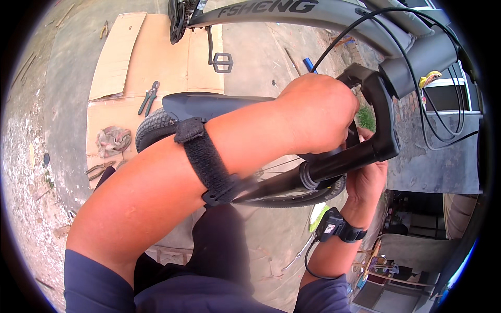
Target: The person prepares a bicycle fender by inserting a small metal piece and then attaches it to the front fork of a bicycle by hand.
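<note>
A grey bicycle frame (271,14) lies across the top, its black suspension fork (383,117) at the upper right. My left hand (326,112) is closed between the fork legs near the crown, its fingertips hidden from me. My right hand (368,180) reaches up behind the lower fork leg, with curled fingers partly showing beyond it. What either hand grips is hidden. Below my left forearm, the front wheel's tire (154,129) and a dark mudguard (209,106) show in part. Black cables (402,44) loop around the head tube (417,65).
Cardboard (162,57) covers the floor at the left, bearing cutting pliers (150,98), a crumpled rag (114,141) and more pliers (98,168). A pedal (223,62) juts over it. Yellow-handled pliers (104,29) lie farther off. A blue cylinder (309,64) sits beyond my left hand.
</note>
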Demonstrator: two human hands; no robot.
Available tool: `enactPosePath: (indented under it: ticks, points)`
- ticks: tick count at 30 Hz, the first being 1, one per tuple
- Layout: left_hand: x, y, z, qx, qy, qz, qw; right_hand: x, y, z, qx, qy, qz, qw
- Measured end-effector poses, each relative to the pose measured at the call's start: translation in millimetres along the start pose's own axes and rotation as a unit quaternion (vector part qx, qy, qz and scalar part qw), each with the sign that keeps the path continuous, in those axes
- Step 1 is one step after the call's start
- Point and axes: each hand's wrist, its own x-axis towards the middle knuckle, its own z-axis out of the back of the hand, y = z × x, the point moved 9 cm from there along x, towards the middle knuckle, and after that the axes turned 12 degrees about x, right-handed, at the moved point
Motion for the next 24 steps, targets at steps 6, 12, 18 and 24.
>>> enactPosePath:
  ticks: [6, 12, 18, 24]
  points:
    - [2, -1, -3, 0.004, 0.013, 0.007, 1.0, 2, -1, 1, -0.022, 0.001, 0.003, 1.0]
    - [1, 4, -2, -0.009, 0.025, 0.023, 0.999, 1, -5, 6, -0.036, -0.02, -0.024, 0.999]
    - [1, 4, -4, -0.015, 0.031, 0.024, 0.999, 2, -3, 2, -0.029, -0.049, 0.004, 0.998]
    - [3, 1, -4, -0.02, 0.028, 0.02, 0.999, 1, -5, 11, -0.019, -0.041, 0.004, 0.999]
